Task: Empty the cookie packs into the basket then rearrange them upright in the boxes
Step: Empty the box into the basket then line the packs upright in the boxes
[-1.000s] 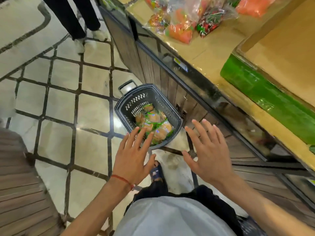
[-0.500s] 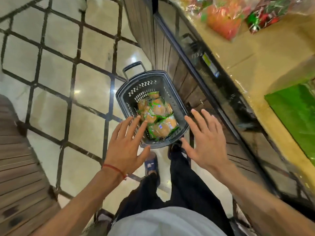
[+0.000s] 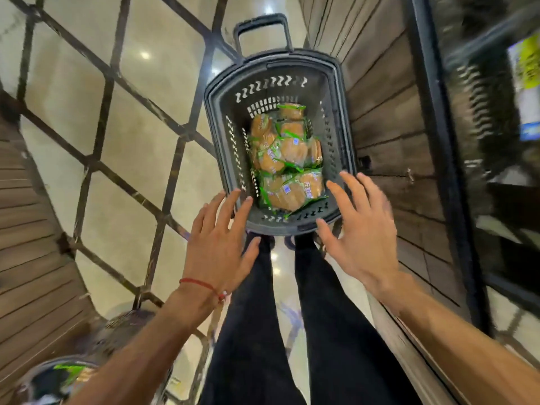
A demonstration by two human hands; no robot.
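A dark grey plastic basket (image 3: pixel 222 147) with a pull handle (image 3: pixel 262 27) stands on the tiled floor by my feet. Inside lie several small cookie packs (image 3: pixel 287 159), orange-brown with green wrappers, in a loose pile. My left hand (image 3: pixel 222 244) hovers at the basket's near left corner, fingers spread and straight, holding nothing. My right hand (image 3: pixel 358 226) hovers at the near right corner, also spread and empty. No boxes are in view.
A dark wood-panelled counter front (image 3: pixel 388 127) rises just right of the basket, with a black-framed glass case (image 3: pixel 482 141) beyond. Wooden slats (image 3: pixel 32 244) curve along the left. A blurred round container (image 3: pixel 64 375) with something green sits at bottom left. My black-trousered legs (image 3: pixel 292 317) stand below.
My view has tilted down and closer to the basket. Both hands have lowered toward its near rim, still spread and empty. The counter top with its green box has left the view.
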